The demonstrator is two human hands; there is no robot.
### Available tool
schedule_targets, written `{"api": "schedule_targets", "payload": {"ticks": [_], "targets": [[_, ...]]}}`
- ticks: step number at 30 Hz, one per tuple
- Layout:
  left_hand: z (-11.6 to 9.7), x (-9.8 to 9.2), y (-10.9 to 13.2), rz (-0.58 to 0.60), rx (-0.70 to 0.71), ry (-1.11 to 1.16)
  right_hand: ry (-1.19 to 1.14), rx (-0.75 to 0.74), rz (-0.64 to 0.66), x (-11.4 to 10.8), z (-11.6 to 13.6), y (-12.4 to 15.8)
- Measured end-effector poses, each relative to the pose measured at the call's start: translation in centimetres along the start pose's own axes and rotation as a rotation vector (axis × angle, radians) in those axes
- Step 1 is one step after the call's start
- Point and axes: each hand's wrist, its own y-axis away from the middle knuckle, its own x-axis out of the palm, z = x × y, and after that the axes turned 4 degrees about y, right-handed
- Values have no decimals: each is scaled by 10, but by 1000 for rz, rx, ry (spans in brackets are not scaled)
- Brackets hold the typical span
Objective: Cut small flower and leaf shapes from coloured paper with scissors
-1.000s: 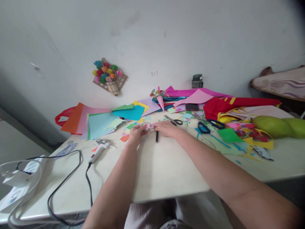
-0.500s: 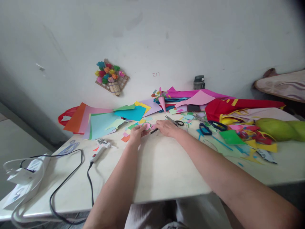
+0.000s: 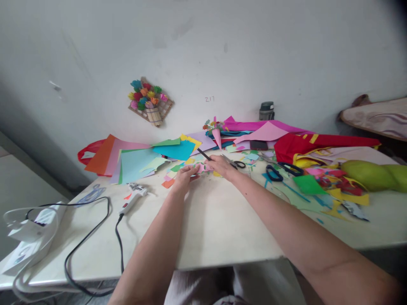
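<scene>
Creasing the pink paper (image 3: 203, 168), pinched beyond and right of the glue gun (image 3: 132, 201) by the left hand (image 3: 183, 178), is risked if it is knocked by the black stick (image 3: 203, 153) gripped in the right hand (image 3: 221, 166).

The light is soft. The wall (image 3: 190, 55) looks gray, and faint shadows lie on the table (image 3: 229, 228). The top right corner goes dark. The pink paper (image 3: 204, 167) looks fuzzy, maybe blurred.
</scene>
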Motion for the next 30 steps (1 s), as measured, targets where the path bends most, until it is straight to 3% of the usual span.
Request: {"api": "schedule_targets", "payload": {"ticks": [9,18,25,30], "targets": [[-1,5,4,44,-28,-12,-172,110,35,12,-11,2],[-3,6,5,31,-86,37,-151,118,28,8,-6,3],[-12,2,8,53,-82,-220,-17,133,135,6,-2,8],[-6,-1,3,62,-90,-339,126,85,202,9,-10,4]]}}
